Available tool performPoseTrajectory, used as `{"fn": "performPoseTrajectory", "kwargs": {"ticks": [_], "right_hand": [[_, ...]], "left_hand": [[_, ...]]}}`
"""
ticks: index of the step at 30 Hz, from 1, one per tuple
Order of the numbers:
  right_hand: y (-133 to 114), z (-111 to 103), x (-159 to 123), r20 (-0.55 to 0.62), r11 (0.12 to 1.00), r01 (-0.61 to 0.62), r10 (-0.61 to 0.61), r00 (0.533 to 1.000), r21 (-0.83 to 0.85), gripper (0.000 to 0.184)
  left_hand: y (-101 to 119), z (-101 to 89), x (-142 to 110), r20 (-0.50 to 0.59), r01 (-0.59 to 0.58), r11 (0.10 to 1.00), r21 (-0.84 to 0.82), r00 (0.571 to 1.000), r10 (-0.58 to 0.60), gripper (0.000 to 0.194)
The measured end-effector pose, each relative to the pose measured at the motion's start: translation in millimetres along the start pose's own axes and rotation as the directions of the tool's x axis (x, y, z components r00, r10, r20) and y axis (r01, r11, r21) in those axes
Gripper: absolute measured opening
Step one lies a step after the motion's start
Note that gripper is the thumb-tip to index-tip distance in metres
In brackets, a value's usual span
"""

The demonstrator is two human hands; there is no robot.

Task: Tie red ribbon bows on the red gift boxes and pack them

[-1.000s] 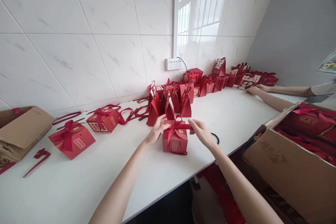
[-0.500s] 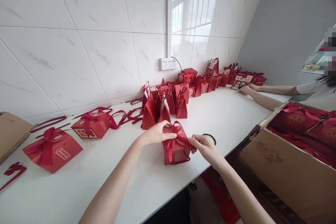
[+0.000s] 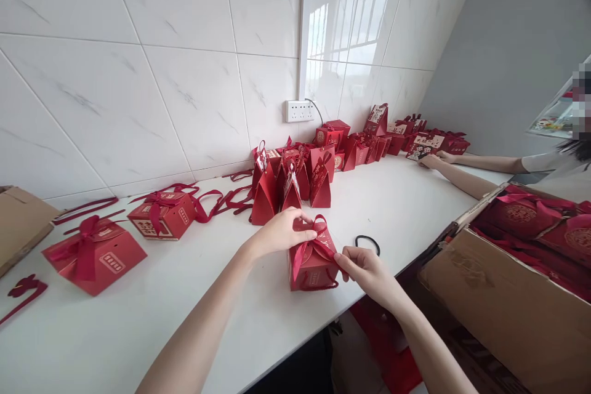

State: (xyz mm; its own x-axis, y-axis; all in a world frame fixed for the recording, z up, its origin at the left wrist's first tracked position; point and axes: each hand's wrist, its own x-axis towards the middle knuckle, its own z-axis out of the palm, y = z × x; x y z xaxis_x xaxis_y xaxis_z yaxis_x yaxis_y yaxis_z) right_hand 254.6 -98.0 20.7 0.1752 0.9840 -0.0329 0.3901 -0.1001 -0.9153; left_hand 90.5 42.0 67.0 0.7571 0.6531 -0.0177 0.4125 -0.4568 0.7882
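Note:
A small red gift box (image 3: 310, 278) with printed gold lettering stands on the white table in front of me. A red ribbon bow (image 3: 301, 253) is tied on its top, and a red cord handle hangs down its near side. My left hand (image 3: 282, 231) reaches over the box's left side, thumb and fingers closed on the bow near its knot; the fingertips are partly hidden. At the box's right edge, my right hand (image 3: 362, 266) pinches the ribbon's right part between thumb and forefinger.
Two bowed red boxes (image 3: 99, 258) stand at left beside loose ribbons (image 3: 210, 204). Several upright red boxes (image 3: 264, 194) line the wall. A black ring (image 3: 368, 240) lies right of my box. An open carton (image 3: 489, 283) is at right; another person's hands (image 3: 434, 160) touch a box behind it.
My left thumb has shifted slightly right along the bow, near its knot. My right hand still pinches the ribbon. The view has tilted a little; the box stays in place.

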Motion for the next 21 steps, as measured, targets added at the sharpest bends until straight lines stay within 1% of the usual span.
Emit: {"fn": "performPoseTrajectory", "kwargs": {"ticks": [5, 6, 8, 9, 11, 13, 14, 15, 17, 19, 21], "right_hand": [[7.3, 4.9, 1.8, 0.024, 0.999, 0.019, -0.02, 1.0, 0.028, 0.053], [9.7, 5.4, 2.9, 0.027, 0.999, 0.022, -0.023, 0.999, 0.039, 0.054], [14.1, 5.3, 6.4, 0.02, 0.998, 0.027, -0.028, 0.999, 0.055, 0.056], [15.6, 4.4, 9.0, -0.003, 0.998, 0.033, -0.033, 0.999, 0.061, 0.057], [16.0, 1.4, 16.1, -0.121, 0.997, 0.055, -0.049, 0.991, 0.046, 0.057], [11.9, -2.4, 24.9, -0.27, 0.996, 0.094, -0.088, 0.959, 0.01, 0.055], [8.3, -4.0, 29.4, -0.312, 0.993, 0.114, -0.11, 0.944, -0.006, 0.053], [4.0, -5.2, 33.7, -0.321, 0.991, 0.131, -0.13, 0.938, -0.02, 0.05], [-5.3, -5.6, 40.8, -0.266, 0.99, 0.138, -0.144, 0.953, -0.042, 0.045], [-13.0, -3.7, 45.5, -0.202, 0.991, 0.109, -0.124, 0.971, -0.083, 0.04], [-17.0, -0.6, 47.4, -0.184, 0.989, 0.076, -0.099, 0.978, -0.126, 0.034]], "left_hand": [[2.8, 3.1, -0.8, 0.029, -0.118, 0.992, -0.043, 0.992, 0.119, 0.022], [2.7, 3.2, -0.8, 0.038, -0.131, 0.99, -0.052, 0.99, 0.133, 0.021], [3.2, 3.1, -0.8, 0.056, -0.12, 0.99, -0.068, 0.991, 0.124, 0.02], [3.7, 2.9, -1.0, 0.066, -0.106, 0.991, -0.08, 0.992, 0.111, 0.02], [4.9, 2.5, -1.6, 0.085, -0.085, 0.99, -0.109, 0.992, 0.094, 0.021], [5.7, 2.2, -2.3, 0.109, -0.084, 0.989, -0.122, 0.989, 0.097, 0.021], [5.7, 2.2, -2.5, 0.117, -0.084, 0.989, -0.12, 0.988, 0.098, 0.021], [5.4, 2.2, -2.6, 0.12, -0.081, 0.99, -0.114, 0.988, 0.095, 0.022], [3.9, 2.7, -2.0, 0.12, -0.081, 0.991, -0.104, 0.988, 0.093, 0.026], [1.2, 3.8, -0.4, 0.104, -0.091, 0.991, -0.103, 0.989, 0.101, 0.033], [-2.1, 5.3, 1.9, 0.09, -0.095, 0.989, -0.117, 0.99, 0.106, 0.041]]}}
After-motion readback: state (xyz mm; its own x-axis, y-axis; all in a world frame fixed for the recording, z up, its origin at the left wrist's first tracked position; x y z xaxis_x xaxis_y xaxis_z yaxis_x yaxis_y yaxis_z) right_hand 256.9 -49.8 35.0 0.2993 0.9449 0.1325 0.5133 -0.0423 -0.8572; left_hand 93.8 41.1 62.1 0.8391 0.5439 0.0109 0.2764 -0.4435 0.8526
